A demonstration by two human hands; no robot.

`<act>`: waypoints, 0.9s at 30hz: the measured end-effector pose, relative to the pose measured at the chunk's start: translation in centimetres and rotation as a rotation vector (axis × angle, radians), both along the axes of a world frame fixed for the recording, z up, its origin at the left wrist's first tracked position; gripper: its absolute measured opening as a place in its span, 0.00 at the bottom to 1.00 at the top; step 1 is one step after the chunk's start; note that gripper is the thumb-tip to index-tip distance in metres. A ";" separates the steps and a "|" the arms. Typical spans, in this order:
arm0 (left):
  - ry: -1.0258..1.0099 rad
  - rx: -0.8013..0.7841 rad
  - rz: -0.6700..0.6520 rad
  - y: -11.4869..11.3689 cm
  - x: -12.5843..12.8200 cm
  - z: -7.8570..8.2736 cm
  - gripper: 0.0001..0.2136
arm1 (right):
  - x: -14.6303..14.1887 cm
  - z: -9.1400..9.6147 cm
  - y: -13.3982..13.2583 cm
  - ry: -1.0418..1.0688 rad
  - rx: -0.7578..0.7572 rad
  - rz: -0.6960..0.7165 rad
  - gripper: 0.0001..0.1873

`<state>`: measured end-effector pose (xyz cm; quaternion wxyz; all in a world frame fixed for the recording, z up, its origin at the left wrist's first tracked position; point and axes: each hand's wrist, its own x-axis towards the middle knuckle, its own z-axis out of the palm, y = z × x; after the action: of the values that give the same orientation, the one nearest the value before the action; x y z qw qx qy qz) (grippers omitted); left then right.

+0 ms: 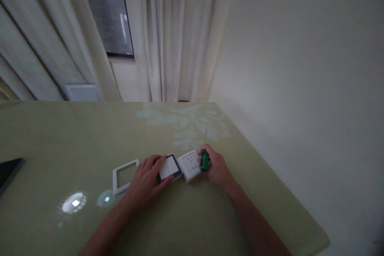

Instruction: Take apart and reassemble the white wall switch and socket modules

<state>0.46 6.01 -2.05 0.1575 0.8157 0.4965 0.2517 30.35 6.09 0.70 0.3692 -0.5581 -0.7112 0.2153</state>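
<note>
My left hand (pixel 148 176) grips a white wall-switch panel (pixel 168 167) with a dark border, thumb along its near edge and fingers over its left and far side. My right hand (pixel 218 168) is closed around the green handle of a screwdriver (pixel 205 161), whose thin shaft points away from me toward the far edge. Between the hands lies a white wall socket (pixel 191 165), its slotted face up, right beside the panel. Fingers of my right hand are at the socket's right edge; whether they touch it I cannot tell. A white rectangular frame (pixel 115 181) lies left of my left hand, which partly covers it.
The pale green table (pixel 75 140) has a leaf pattern near its far right corner and shiny light reflections at left. A dark flat object (pixel 9 172) lies at the left edge. Curtains (pixel 174 40) hang behind the table, and a wall (pixel 300 80) borders its right side.
</note>
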 end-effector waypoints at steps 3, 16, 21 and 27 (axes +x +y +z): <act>-0.042 -0.111 -0.071 -0.4 -1.5 0.9 0.35 | -0.7 -0.2 -0.1 0.022 0.020 -0.006 0.07; 0.165 -0.021 -0.206 2.4 8.2 4.6 0.35 | -1.1 -0.9 0.6 0.247 0.066 -0.062 0.13; 0.183 -0.041 -0.227 4.1 8.9 4.4 0.38 | -0.8 -1.1 0.8 0.307 0.050 -0.040 0.13; 0.067 -0.112 -0.220 4.4 7.9 3.8 0.38 | -1.6 -0.4 0.4 0.343 0.056 -0.030 0.14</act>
<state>8.35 10.43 1.71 0.2129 0.8632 0.4221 0.1773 28.76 6.47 0.33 0.5034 -0.5134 -0.6351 0.2820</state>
